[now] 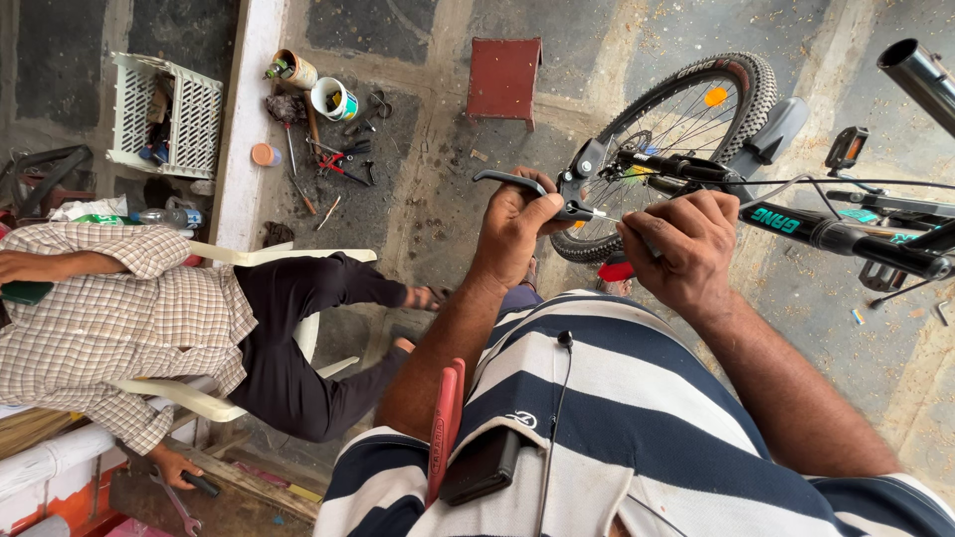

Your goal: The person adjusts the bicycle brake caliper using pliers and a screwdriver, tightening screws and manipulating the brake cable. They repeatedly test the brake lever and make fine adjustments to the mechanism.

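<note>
While held up over the striped shirt, black brake lever (527,191) sits gripped in left hand (517,231); right hand (679,249) pinches thin cable end just beside it. Bike wheel (686,129) behind, red stool (504,78) w/ tools on floor beyond; seated person at left.

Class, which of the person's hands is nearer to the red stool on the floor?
Left. The left hand, gripping a black brake lever, lies just below the red stool; the right hand sits farther right.

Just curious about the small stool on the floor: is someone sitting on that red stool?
No. The red stool stands bare on the floor, while the other person sits on a white plastic chair.
</note>
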